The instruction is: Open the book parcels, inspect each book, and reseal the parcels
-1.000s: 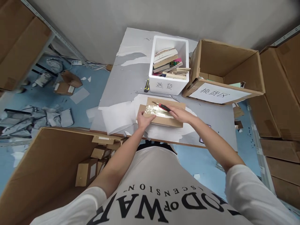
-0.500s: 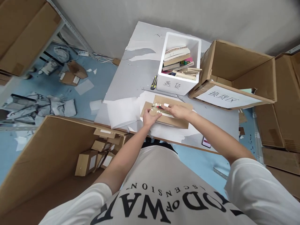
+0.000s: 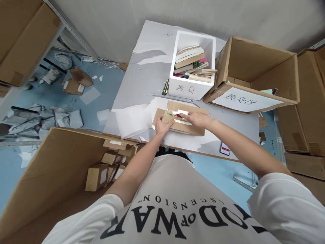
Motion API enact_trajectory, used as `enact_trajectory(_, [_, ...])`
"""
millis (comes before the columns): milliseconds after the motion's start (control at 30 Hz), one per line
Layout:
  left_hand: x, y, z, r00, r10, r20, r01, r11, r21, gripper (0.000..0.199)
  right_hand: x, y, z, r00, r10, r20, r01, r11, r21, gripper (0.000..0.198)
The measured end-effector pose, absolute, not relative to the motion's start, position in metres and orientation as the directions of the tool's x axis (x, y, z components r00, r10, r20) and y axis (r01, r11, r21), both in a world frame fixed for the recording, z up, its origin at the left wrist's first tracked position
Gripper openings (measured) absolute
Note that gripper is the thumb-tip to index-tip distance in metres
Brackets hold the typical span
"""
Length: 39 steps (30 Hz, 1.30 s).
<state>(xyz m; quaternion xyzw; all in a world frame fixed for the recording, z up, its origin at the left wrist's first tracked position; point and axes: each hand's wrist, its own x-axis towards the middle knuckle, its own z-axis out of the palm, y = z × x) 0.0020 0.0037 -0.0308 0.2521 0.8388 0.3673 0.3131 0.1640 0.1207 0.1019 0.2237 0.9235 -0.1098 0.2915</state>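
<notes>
Holding red-handled tool [image 3: 177,115] | right hand [image 3: 197,119] | left hand [image 3: 162,126] clasping carton [image 3: 187,127]

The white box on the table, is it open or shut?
Open: no lid covers the white box, and books show inside it.

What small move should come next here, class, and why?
Probably draw the red-and-black tool along the shiny tape, because the right hand points it toward that tape while the left hand steadies the small carton underneath.
</notes>
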Motion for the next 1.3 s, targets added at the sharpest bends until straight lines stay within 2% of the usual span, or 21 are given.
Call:
enact_trajectory(200, [0.002, 0.003, -0.027, -0.665, 0.657, -0.356, 0.207, 0.62, 0.757, 0.069, 0.189, 0.129, 0.105, -0.632, 0.409, -0.658, 0.543, 0.84, 0.0, 0.065])
enact_trajectory(433, [0.004, 0.003, -0.025, -0.673, 0.657, -0.34, 0.239, 0.628, 0.74, 0.067, 0.292, 0.144, 0.108, -0.564, 0.52, -0.641, 0.683, 0.731, -0.008, 0.058])
enact_trajectory(533, [0.005, 0.003, -0.023, -0.672, 0.655, -0.345, 0.245, 0.636, 0.732, 0.066, 0.322, 0.139, 0.109, -0.547, 0.568, -0.615, 0.748, 0.661, -0.054, 0.058])
enact_trajectory(700, [0.006, 0.003, -0.023, -0.663, 0.666, -0.343, 0.254, 0.63, 0.734, 0.07, 0.336, 0.129, 0.104, -0.527, 0.578, -0.623, 0.754, 0.656, -0.029, 0.065])
enact_trajectory(800, [0.005, 0.004, -0.026, -0.666, 0.667, -0.335, 0.263, 0.629, 0.731, 0.073, 0.349, 0.122, 0.104, -0.535, 0.614, -0.581, 0.774, 0.631, -0.046, 0.065])
enact_trajectory(933, [0.004, 0.004, -0.031, -0.673, 0.671, -0.311, 0.274, 0.617, 0.738, 0.075, 0.38, 0.097, 0.107, -0.542, 0.706, -0.455, 0.818, 0.567, -0.095, 0.058])
enact_trajectory(1033, [0.002, 0.003, -0.033, -0.668, 0.677, -0.309, 0.265, 0.604, 0.751, 0.076, 0.395, 0.068, 0.089, -0.465, 0.844, -0.266, 0.884, 0.427, -0.189, 0.057])
enact_trajectory(1100, [0.0, 0.003, -0.034, -0.665, 0.675, -0.319, 0.253, 0.606, 0.754, 0.076, 0.394, 0.051, 0.059, -0.314, 0.937, -0.155, 0.927, 0.267, -0.265, 0.059])
enact_trajectory(1167, [-0.003, 0.002, -0.034, -0.664, 0.67, -0.331, 0.245, 0.614, 0.75, 0.075, 0.385, 0.039, 0.018, -0.139, 0.977, -0.159, 0.953, 0.088, -0.291, 0.06])
enact_trajectory(1300, [-0.009, 0.0, -0.032, -0.646, 0.679, -0.35, 0.242, 0.616, 0.75, 0.073, 0.356, 0.029, -0.064, 0.085, 0.957, -0.279, 0.955, -0.159, -0.251, 0.06])
